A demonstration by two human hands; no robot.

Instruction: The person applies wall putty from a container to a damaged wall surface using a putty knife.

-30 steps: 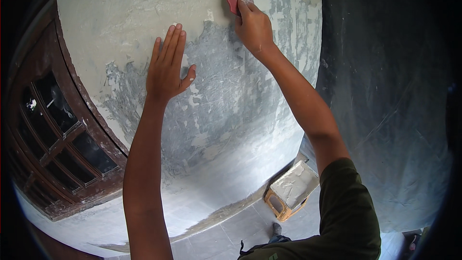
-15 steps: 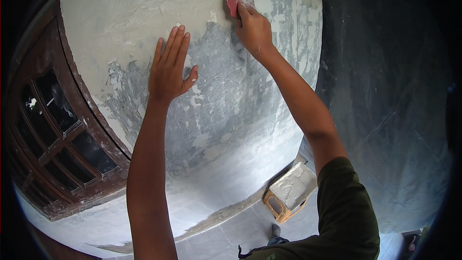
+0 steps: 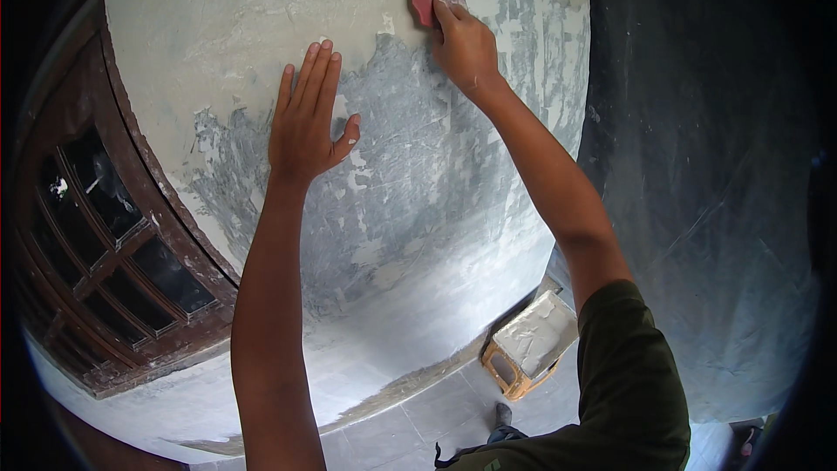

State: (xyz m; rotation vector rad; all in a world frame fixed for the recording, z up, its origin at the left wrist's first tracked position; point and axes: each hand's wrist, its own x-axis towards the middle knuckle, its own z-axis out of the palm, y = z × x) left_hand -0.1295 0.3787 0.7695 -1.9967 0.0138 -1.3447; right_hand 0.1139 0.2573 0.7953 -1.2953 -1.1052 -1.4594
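Observation:
My left hand (image 3: 309,114) lies spread against the wall (image 3: 209,53), thumb apart from the fingers, over the edge between a cream plaster coat and the patchy grey surface below it. My right hand (image 3: 464,51) grips a red scraper (image 3: 424,6) smeared with white paste, pressed to the upper wall to the right of my left hand. Its blade is mostly coated or hidden, and my fingers cover part of it.
A brown wooden window (image 3: 161,271) with glass panes borders the left. A dark wall surface (image 3: 697,166) is at the right. At the wall's foot, a yellow-orange container (image 3: 532,340) holds pale paste on the grey tiled floor (image 3: 392,436), beside my foot.
Over the last second both hands have shifted only slightly. The right hand and scraper dipped, then rose a little; the left hand stays flat on the wall.

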